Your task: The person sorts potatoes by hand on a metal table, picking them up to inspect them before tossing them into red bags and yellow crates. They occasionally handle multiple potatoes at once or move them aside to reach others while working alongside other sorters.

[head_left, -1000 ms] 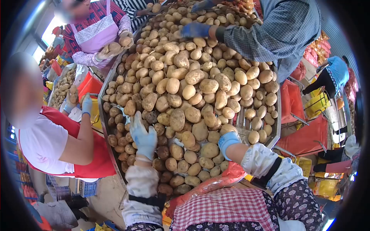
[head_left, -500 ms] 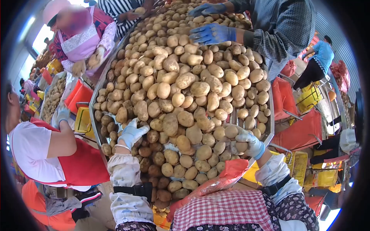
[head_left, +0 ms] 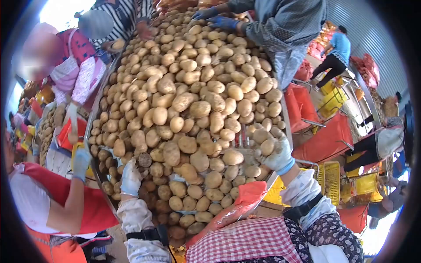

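Note:
A large heap of brown potatoes (head_left: 199,109) spreads over a metal-edged sorting table (head_left: 287,127) in front of me. My left hand (head_left: 131,179), in a pale glove, is at the near left of the heap. Its thumb and fingers close on a dark, round potato (head_left: 144,160). At the right side, my right hand (head_left: 279,157), gloved too, curls its fingers around a potato (head_left: 267,147), with more potatoes right against the fingertips. A slatted patch of the table (head_left: 241,139) shows just left of that hand.
Across the table a person's blue-gloved hands (head_left: 222,22) reach into the heap. Other people stand along the left edge, one in a red apron (head_left: 94,204). Red-lined crates (head_left: 322,136) and a yellow basket (head_left: 330,182) stand to the right. A red bag (head_left: 245,197) lies before me.
The view has shifted, so the table sits further left. My left hand has closed on the dark potato. My right hand stays at the right edge. The blue-gloved hands have moved further away.

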A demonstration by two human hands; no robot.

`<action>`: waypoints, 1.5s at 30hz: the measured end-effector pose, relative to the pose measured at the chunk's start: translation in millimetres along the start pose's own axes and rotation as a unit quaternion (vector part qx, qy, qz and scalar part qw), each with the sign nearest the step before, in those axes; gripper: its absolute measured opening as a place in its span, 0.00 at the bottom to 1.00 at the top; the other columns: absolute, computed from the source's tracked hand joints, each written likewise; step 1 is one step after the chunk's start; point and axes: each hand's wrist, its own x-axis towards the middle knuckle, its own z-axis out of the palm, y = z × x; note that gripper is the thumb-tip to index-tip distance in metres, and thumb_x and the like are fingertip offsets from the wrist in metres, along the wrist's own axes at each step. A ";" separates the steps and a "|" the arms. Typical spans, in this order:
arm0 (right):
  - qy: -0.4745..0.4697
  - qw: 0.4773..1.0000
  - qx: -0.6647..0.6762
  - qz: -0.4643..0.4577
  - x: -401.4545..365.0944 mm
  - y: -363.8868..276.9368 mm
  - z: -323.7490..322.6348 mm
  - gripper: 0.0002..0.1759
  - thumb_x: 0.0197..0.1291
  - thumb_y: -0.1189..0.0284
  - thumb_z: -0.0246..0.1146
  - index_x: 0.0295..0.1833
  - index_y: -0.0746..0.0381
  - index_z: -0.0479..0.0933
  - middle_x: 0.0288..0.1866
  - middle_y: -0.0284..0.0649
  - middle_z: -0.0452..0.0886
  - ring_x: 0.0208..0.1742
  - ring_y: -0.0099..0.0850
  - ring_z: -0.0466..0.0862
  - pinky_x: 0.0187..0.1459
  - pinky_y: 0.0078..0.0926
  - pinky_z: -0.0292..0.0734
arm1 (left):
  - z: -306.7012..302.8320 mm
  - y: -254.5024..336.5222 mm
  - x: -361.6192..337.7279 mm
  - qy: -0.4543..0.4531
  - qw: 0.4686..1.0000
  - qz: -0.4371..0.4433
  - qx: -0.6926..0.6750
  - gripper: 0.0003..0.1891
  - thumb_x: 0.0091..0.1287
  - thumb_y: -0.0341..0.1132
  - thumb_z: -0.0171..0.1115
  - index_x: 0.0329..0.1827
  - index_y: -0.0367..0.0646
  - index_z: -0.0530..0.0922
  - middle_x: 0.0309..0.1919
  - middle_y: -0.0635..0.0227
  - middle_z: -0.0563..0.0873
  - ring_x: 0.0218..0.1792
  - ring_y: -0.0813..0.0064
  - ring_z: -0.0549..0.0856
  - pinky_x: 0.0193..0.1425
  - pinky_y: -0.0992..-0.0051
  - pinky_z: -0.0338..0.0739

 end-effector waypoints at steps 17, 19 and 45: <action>0.087 0.994 -0.058 0.031 -41.7 9.0 -51.3 0.25 0.65 0.61 0.56 0.65 0.60 0.71 0.50 0.45 0.81 0.33 0.35 0.81 0.32 0.29 0.81 | 47.9 19.4 -26.2 -0.018 0.993 0.022 0.115 0.30 0.60 0.23 0.59 0.69 0.39 0.66 0.49 0.73 0.79 0.34 0.86 0.77 0.33 0.86 0.72; 0.062 0.996 -0.058 0.021 -63.6 3.0 -60.3 0.28 0.65 0.61 0.54 0.65 0.67 0.69 0.51 0.47 0.82 0.32 0.36 0.84 0.30 0.31 0.81 | 37.6 10.3 -19.2 -0.001 0.988 0.051 0.148 0.30 0.61 0.23 0.59 0.68 0.39 0.66 0.50 0.72 0.78 0.36 0.85 0.78 0.34 0.85 0.73; -0.054 0.978 0.184 0.081 -55.6 30.8 -58.3 0.35 0.66 0.40 0.51 0.66 0.57 0.72 0.64 0.43 0.76 0.64 0.42 0.75 0.67 0.55 0.65 | 351.6 -39.9 -104.2 -0.282 0.825 0.330 0.362 0.34 0.55 0.31 0.67 0.67 0.35 0.69 0.69 0.50 0.67 0.71 0.48 0.63 0.76 0.56 0.55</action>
